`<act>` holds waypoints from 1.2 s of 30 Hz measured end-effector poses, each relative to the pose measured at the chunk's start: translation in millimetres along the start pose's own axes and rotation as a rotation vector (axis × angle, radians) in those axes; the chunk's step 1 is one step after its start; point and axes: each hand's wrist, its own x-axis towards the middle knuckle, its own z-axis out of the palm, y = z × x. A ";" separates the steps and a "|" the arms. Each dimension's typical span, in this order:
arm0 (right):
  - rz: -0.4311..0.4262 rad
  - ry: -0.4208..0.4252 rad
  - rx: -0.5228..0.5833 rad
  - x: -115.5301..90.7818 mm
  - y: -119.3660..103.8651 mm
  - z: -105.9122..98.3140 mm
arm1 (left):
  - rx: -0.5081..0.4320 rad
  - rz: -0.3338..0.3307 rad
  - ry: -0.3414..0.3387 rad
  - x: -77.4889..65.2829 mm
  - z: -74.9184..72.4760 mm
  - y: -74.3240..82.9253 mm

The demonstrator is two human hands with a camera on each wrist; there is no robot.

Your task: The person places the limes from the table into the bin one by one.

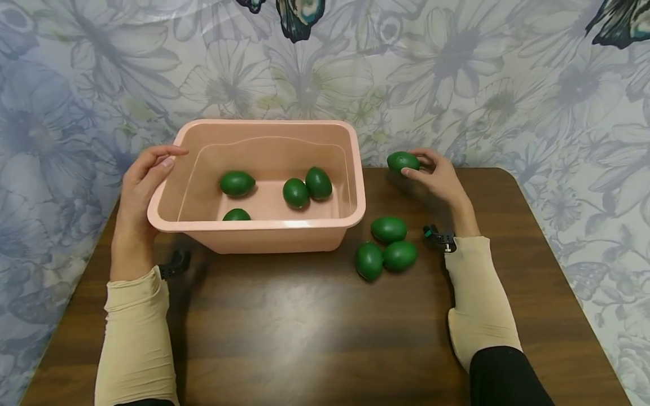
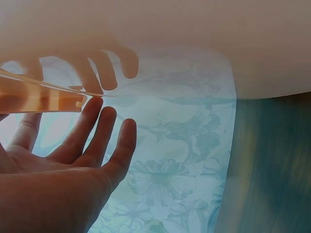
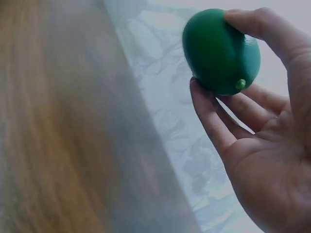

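A pink plastic bin (image 1: 259, 225) stands toward the back left of the table. My left hand (image 1: 139, 208) holds its left rim; in the left wrist view several fingers (image 2: 124, 145) reach up along the glossy outer wall, and the thumb is hidden. My right hand (image 1: 437, 175), right of the bin, pinches a smooth, dark green egg-shaped fruit (image 1: 403, 162) between thumb and fingers. A small stem nub shows on this fruit (image 3: 221, 53) in the right wrist view. Several like it lie inside the bin, one (image 1: 237, 184) at the left.
Three more green fruits, one of them (image 1: 400, 256) nearest the right arm, lie close together on the brown wooden table (image 1: 299, 332) by the bin's front right corner. Flower-patterned cloth (image 1: 457, 73) hangs behind the table's back edge.
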 end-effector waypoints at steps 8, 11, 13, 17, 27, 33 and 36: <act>-0.147 0.067 0.186 7.0 6.4 -1.4 | 0.040 -0.032 0.022 -6.0 -1.7 2.7; -0.142 0.102 0.214 7.1 4.0 -1.2 | 0.045 -0.036 0.032 -10.1 -3.1 2.2; -0.136 0.135 0.201 5.7 -0.5 -1.2 | 0.046 -0.035 0.032 -11.4 -3.9 1.7; -0.128 0.193 0.231 1.2 -11.3 -0.7 | 0.049 -0.028 0.016 -9.7 -4.0 1.8; -0.183 0.239 0.359 -1.4 -49.2 5.7 | 0.064 -0.024 0.030 -5.8 -1.3 5.1; -0.249 0.233 0.357 -2.2 -65.6 17.6 | 0.068 -0.027 0.036 -5.5 0.2 4.3; -0.276 0.222 0.345 -2.0 -71.1 24.9 | 0.064 -0.027 0.034 -4.6 1.0 4.0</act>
